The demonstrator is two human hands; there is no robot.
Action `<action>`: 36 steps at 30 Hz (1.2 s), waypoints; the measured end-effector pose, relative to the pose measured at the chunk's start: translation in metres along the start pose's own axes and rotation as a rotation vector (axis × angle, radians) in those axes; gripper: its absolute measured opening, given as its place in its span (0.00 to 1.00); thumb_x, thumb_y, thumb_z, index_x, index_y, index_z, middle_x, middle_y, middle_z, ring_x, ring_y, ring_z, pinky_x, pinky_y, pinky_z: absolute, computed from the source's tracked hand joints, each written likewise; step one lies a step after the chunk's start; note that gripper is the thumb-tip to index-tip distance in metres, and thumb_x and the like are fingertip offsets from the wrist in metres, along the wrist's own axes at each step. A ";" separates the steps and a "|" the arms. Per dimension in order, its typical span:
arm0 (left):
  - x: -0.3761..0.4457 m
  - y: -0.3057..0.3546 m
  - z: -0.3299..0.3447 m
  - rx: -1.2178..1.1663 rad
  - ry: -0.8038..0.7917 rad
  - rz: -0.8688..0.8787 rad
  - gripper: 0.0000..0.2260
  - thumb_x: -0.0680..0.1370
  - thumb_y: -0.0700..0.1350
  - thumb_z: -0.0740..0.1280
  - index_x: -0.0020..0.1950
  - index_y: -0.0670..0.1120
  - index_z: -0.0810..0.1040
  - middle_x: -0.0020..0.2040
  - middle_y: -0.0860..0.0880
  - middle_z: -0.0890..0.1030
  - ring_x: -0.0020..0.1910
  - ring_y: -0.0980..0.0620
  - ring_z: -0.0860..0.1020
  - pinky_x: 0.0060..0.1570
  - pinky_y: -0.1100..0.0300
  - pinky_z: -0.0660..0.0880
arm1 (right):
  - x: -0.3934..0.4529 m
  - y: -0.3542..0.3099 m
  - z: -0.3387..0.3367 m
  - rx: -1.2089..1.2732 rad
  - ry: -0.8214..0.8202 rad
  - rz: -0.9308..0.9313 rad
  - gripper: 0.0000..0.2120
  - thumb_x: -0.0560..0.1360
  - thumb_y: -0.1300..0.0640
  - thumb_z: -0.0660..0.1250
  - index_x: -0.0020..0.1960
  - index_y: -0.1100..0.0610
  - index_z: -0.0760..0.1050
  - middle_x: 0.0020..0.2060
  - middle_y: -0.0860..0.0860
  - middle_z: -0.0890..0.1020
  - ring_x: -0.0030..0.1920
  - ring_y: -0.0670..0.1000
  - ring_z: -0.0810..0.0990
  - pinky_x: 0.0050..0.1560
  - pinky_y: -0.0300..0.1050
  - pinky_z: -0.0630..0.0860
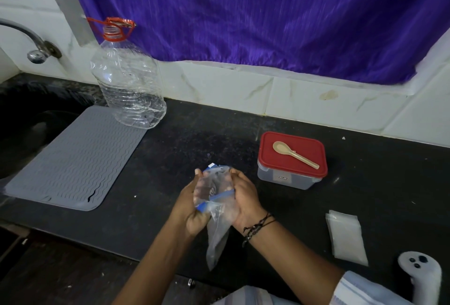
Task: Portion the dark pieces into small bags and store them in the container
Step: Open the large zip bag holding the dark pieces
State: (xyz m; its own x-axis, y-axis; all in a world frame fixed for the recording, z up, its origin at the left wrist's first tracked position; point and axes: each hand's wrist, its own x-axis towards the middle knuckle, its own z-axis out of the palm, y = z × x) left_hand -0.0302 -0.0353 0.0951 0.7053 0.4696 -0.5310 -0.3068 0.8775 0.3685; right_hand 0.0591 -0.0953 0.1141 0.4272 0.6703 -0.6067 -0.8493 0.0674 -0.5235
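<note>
- Two hands of mine meet over the dark surface (151, 178), both closed on one clear zip bag (216, 209).
- My left hand (192, 209) has its fingers (198, 173) curled around the left side of the bag, thumb and palm pinching near the blue zip strip.
- My right hand (246, 200) wraps its fingers around the right side of the same bag, near its upper end; a dark beaded wristband (258, 226) sits on that wrist.
- Dark pieces (207, 187) show dimly through the plastic between my palms; I cannot count them, and the lower end of the bag hangs down toward me past the surface's front edge.
- Just right of my hands and apart from them stands the container (289, 178), clear-walled, with its red lid (299, 156) on.
- A tan spoon (292, 153) lies on that lid, bowl to the left.
- Nearer me on the right, a small stack of empty clear bags (345, 239) lies flat on the surface.
- Well to the left lies a grey ribbed mat (73, 158), with a large empty plastic bottle (126, 80) leaning at its far corner.
- Beyond that are a tap (36, 49), the pale tiled wall, and a purple curtain (243, 12).
</note>
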 end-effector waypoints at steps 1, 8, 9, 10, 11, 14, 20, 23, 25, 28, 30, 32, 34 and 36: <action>-0.001 0.002 -0.002 -0.052 -0.044 -0.041 0.18 0.80 0.51 0.68 0.54 0.35 0.79 0.45 0.40 0.84 0.44 0.47 0.85 0.46 0.52 0.84 | 0.002 -0.001 -0.002 0.040 -0.048 -0.006 0.06 0.78 0.64 0.63 0.52 0.62 0.77 0.48 0.63 0.82 0.46 0.61 0.84 0.51 0.58 0.80; 0.010 0.007 -0.028 0.009 -0.141 -0.098 0.23 0.75 0.54 0.75 0.67 0.49 0.73 0.49 0.50 0.78 0.50 0.64 0.72 0.57 0.58 0.78 | 0.007 -0.011 -0.027 -0.147 -0.231 -0.247 0.04 0.79 0.64 0.63 0.51 0.57 0.76 0.41 0.53 0.79 0.40 0.49 0.80 0.46 0.46 0.79; 0.010 0.007 -0.029 0.018 -0.164 -0.103 0.19 0.75 0.54 0.75 0.61 0.46 0.77 0.41 0.50 0.79 0.41 0.63 0.74 0.48 0.61 0.78 | 0.002 -0.012 -0.029 -0.214 -0.279 -0.269 0.06 0.78 0.64 0.65 0.54 0.59 0.77 0.44 0.54 0.81 0.44 0.50 0.82 0.47 0.45 0.80; 0.007 0.005 -0.027 0.025 -0.235 -0.091 0.16 0.77 0.53 0.73 0.56 0.42 0.80 0.36 0.48 0.80 0.37 0.59 0.78 0.44 0.61 0.79 | 0.000 -0.014 -0.032 -0.311 -0.323 -0.276 0.11 0.76 0.65 0.67 0.58 0.59 0.76 0.47 0.56 0.83 0.47 0.50 0.83 0.48 0.44 0.80; 0.001 0.003 -0.022 -0.037 -0.339 -0.051 0.18 0.81 0.53 0.66 0.56 0.38 0.81 0.38 0.44 0.83 0.40 0.52 0.83 0.48 0.57 0.80 | -0.001 -0.015 -0.035 -0.442 -0.339 -0.277 0.17 0.75 0.66 0.69 0.62 0.57 0.74 0.51 0.56 0.83 0.51 0.50 0.83 0.50 0.45 0.80; -0.014 -0.001 -0.003 0.005 -0.428 0.164 0.24 0.84 0.56 0.58 0.50 0.35 0.81 0.40 0.38 0.83 0.43 0.45 0.84 0.50 0.53 0.80 | -0.003 -0.016 -0.038 -0.968 -0.145 -0.288 0.15 0.76 0.61 0.70 0.61 0.52 0.74 0.52 0.53 0.82 0.51 0.49 0.83 0.53 0.49 0.81; -0.016 -0.015 -0.001 0.350 0.084 0.372 0.19 0.80 0.56 0.62 0.36 0.44 0.72 0.24 0.52 0.70 0.20 0.58 0.66 0.20 0.65 0.65 | 0.003 -0.023 -0.037 -0.491 0.041 -0.024 0.06 0.82 0.62 0.60 0.50 0.60 0.76 0.43 0.56 0.82 0.38 0.52 0.83 0.39 0.48 0.81; -0.018 -0.012 -0.008 0.790 0.052 0.459 0.19 0.77 0.55 0.71 0.40 0.40 0.73 0.29 0.49 0.73 0.25 0.54 0.70 0.25 0.62 0.69 | 0.004 -0.029 -0.037 -0.118 0.042 0.138 0.11 0.83 0.65 0.53 0.52 0.62 0.75 0.41 0.59 0.80 0.38 0.53 0.81 0.39 0.47 0.81; -0.013 -0.011 -0.020 1.150 0.122 0.515 0.15 0.77 0.51 0.73 0.42 0.39 0.75 0.32 0.48 0.77 0.31 0.52 0.75 0.31 0.57 0.72 | 0.004 -0.028 -0.037 -0.020 0.070 0.197 0.14 0.82 0.67 0.50 0.53 0.63 0.75 0.40 0.60 0.78 0.37 0.52 0.77 0.37 0.45 0.78; 0.001 -0.013 -0.033 1.510 0.377 0.682 0.14 0.81 0.49 0.68 0.37 0.46 0.73 0.31 0.52 0.76 0.32 0.53 0.75 0.33 0.55 0.70 | 0.007 -0.019 -0.039 -0.090 0.139 0.269 0.13 0.79 0.69 0.53 0.49 0.64 0.77 0.35 0.62 0.80 0.33 0.56 0.80 0.26 0.49 0.79; 0.010 -0.017 -0.040 1.518 0.470 0.747 0.16 0.82 0.50 0.64 0.35 0.47 0.71 0.31 0.52 0.76 0.32 0.51 0.75 0.35 0.52 0.71 | 0.012 -0.012 -0.044 -0.212 0.133 0.311 0.11 0.74 0.68 0.57 0.46 0.65 0.78 0.36 0.61 0.83 0.35 0.59 0.84 0.36 0.56 0.82; 0.016 -0.021 -0.041 1.199 0.434 0.660 0.17 0.84 0.50 0.63 0.37 0.44 0.75 0.32 0.48 0.79 0.34 0.50 0.77 0.38 0.47 0.76 | 0.017 -0.010 -0.051 -0.280 0.081 0.351 0.09 0.67 0.65 0.62 0.43 0.62 0.79 0.40 0.59 0.83 0.41 0.59 0.83 0.51 0.59 0.80; 0.016 -0.023 -0.028 0.702 0.352 0.421 0.17 0.85 0.49 0.61 0.45 0.38 0.80 0.39 0.40 0.84 0.40 0.44 0.82 0.46 0.44 0.80 | 0.022 -0.011 -0.057 -0.266 -0.034 0.349 0.07 0.63 0.63 0.66 0.41 0.57 0.78 0.39 0.57 0.79 0.41 0.57 0.79 0.62 0.58 0.74; 0.018 -0.022 -0.016 0.411 0.288 0.168 0.19 0.85 0.51 0.60 0.53 0.36 0.80 0.47 0.37 0.85 0.47 0.41 0.83 0.52 0.45 0.80 | 0.023 -0.010 -0.066 -0.251 -0.210 0.310 0.12 0.69 0.57 0.70 0.52 0.59 0.80 0.46 0.59 0.81 0.49 0.57 0.79 0.68 0.57 0.69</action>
State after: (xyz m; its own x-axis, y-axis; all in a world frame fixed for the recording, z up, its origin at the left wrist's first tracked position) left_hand -0.0211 -0.0445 0.0653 0.4461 0.6586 -0.6060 -0.0840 0.7049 0.7043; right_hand 0.0978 -0.1297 0.0658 0.0696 0.7680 -0.6367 -0.8148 -0.3245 -0.4805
